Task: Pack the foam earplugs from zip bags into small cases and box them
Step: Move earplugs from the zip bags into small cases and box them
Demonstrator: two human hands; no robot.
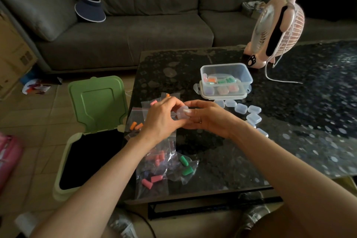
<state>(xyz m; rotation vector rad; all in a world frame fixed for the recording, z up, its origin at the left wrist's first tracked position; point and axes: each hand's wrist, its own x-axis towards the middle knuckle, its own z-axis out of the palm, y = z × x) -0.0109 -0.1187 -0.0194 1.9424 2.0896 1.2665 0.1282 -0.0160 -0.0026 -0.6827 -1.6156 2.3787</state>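
Earplugs, bags, cases and box on the dark table.
One clear case (182, 113) sits at mid-frame, gripped between the left hand (162, 120) and the right hand (208, 120). Crumpled clear zip bags (154, 170) lie left of centre and below it, holding pink earplugs (149, 180), green earplugs (185, 166) and orange earplugs (136, 126). A row of closed clear cases (241, 108) curves down right of centre. Above the row, an open clear box (226, 72) holds filled cases and is stacked on a shallower clear box (222, 93).

L hand (164, 120) & R hand (208, 120) both bare, forearms uncovered up to frame edge. R hand: thin ring (200, 121) on one finger, metal-look w/ darker band, detail blurry. Nails longish, pale. Bottom of frame: light grey-white mesh shoes (253, 216), one each side
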